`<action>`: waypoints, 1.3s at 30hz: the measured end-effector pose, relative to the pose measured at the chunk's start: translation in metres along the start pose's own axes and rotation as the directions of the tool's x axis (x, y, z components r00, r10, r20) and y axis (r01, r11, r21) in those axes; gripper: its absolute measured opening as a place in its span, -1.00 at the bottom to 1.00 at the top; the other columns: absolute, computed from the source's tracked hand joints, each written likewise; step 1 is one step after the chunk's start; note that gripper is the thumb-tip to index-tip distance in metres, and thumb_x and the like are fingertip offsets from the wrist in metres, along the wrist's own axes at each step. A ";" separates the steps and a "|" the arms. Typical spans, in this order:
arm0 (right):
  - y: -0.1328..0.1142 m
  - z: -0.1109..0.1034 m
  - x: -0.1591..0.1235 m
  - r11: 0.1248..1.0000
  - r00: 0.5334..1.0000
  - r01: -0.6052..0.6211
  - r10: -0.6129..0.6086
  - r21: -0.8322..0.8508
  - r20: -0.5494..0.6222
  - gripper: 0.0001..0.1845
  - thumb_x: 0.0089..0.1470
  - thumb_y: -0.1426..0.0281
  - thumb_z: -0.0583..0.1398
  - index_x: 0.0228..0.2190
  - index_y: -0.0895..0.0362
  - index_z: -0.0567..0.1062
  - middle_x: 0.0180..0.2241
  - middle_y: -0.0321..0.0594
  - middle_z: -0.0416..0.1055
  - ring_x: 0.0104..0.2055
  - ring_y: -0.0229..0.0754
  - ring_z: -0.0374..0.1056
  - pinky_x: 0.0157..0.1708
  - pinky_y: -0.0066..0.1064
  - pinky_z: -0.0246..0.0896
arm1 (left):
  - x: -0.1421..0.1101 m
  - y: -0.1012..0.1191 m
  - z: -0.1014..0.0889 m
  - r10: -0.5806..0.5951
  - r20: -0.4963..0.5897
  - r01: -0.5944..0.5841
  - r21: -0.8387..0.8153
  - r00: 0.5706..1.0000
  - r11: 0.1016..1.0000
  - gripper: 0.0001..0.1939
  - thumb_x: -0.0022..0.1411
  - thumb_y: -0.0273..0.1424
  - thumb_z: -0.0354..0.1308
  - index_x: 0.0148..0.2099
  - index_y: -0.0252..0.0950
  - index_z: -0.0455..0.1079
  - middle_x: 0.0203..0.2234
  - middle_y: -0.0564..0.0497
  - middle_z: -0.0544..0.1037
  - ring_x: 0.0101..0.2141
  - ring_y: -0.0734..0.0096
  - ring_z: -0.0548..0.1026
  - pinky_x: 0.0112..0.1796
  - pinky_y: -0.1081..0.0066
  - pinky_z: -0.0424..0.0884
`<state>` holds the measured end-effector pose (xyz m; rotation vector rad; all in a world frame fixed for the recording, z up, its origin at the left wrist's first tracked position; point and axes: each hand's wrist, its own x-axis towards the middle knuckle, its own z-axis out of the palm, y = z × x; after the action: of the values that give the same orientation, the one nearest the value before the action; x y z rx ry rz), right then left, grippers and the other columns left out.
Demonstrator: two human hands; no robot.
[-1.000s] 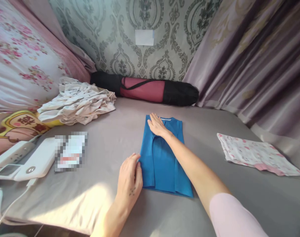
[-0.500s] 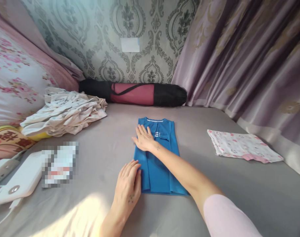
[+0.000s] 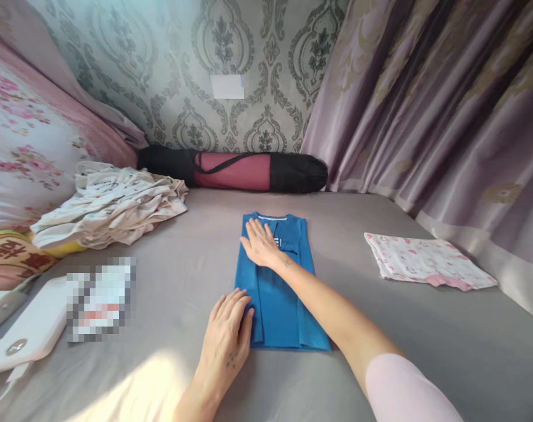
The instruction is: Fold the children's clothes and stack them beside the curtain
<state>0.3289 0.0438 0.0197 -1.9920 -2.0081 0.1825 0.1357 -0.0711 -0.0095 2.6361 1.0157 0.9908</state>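
On the blue shirt (image 3: 280, 310), likely soft, light, best held by side edges, your right hand (image 3: 261, 245) and left hand (image 3: 229, 322) rest, fingers released.

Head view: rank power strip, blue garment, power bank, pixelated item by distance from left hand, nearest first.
From the left hand:
1. Blue garment: right, at the fingertips
2. Pixelated item: left
3. White power bank: farther left, beside that item
4. White power strip: far left, at the picture's edge

Soft daylight, sun patch on grey sheet (image 3: 154, 381), dim curtain folds (image 3: 437, 105), pixelated block (image 3: 102, 300), stretched edges
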 end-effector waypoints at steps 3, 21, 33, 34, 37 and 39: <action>0.023 0.005 0.014 0.991 0.993 -0.116 0.115 -0.061 -0.021 -0.29 0.31 0.17 -0.20 0.30 0.41 0.00 0.37 0.05 -0.22 0.41 -0.04 -0.37 0.32 -0.14 -0.54 | -0.001 0.000 0.001 0.039 0.056 -0.042 0.046 0.998 0.998 -0.68 0.36 -0.41 -0.03 0.13 -0.25 0.29 0.07 -0.13 0.48 0.12 0.18 0.39 0.12 0.03 0.31; 0.082 -0.040 -0.052 0.970 0.970 -0.235 0.231 0.057 0.072 -0.24 0.29 0.12 -0.27 0.33 0.37 -0.13 0.38 -0.02 -0.35 0.41 -0.07 -0.47 0.33 -0.14 -0.53 | 0.035 -0.034 -0.022 -0.100 0.194 0.126 -0.125 0.976 0.984 -0.58 0.41 -0.24 -0.15 0.20 -0.23 0.29 0.14 -0.09 0.42 0.17 0.24 0.34 0.17 0.16 0.26; 0.060 -0.006 -0.081 0.972 0.978 -0.200 0.205 -0.127 0.025 -0.23 0.30 0.11 -0.22 0.30 0.45 -0.03 0.36 0.09 -0.22 0.40 0.01 -0.34 0.33 -0.14 -0.45 | 0.124 -0.039 0.057 -0.014 0.425 -0.087 0.219 0.905 0.972 -0.42 0.42 -0.19 -0.24 0.33 -0.44 0.09 0.31 -0.21 0.10 0.32 0.16 -0.02 0.29 0.15 -0.08; 0.060 -0.003 -0.081 0.972 0.978 -0.204 0.208 -0.120 0.025 -0.23 0.30 0.12 -0.21 0.30 0.45 -0.03 0.36 0.09 -0.20 0.40 0.01 -0.32 0.33 -0.15 -0.43 | 0.123 -0.039 0.061 -0.028 0.448 -0.084 0.228 0.893 0.970 -0.40 0.42 -0.17 -0.24 0.34 -0.45 0.08 0.32 -0.21 0.09 0.32 0.16 -0.02 0.28 0.14 -0.07; 0.064 -0.002 -0.078 0.976 0.978 -0.202 0.206 -0.086 0.034 -0.23 0.29 0.11 -0.19 0.30 0.43 -0.02 0.36 0.08 -0.20 0.40 0.01 -0.32 0.33 -0.15 -0.44 | 0.122 -0.040 0.065 -0.047 0.490 -0.077 0.231 0.870 0.970 -0.38 0.42 -0.14 -0.25 0.35 -0.43 0.05 0.33 -0.20 0.06 0.33 0.14 -0.04 0.28 0.12 -0.08; 0.068 -0.009 -0.077 0.981 0.977 -0.192 0.193 -0.020 0.086 -0.23 0.29 0.10 -0.20 0.31 0.41 -0.04 0.37 0.05 -0.23 0.40 -0.02 -0.35 0.33 -0.15 -0.44 | 0.123 -0.039 0.060 -0.051 0.503 -0.070 0.220 0.863 0.973 -0.38 0.42 -0.14 -0.25 0.36 -0.43 0.04 0.33 -0.21 0.05 0.33 0.14 -0.05 0.28 0.11 -0.08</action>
<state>0.3956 -0.0323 -0.0017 -2.2214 -1.8673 0.3068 0.2201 0.0433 -0.0048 2.8464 1.0277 0.1430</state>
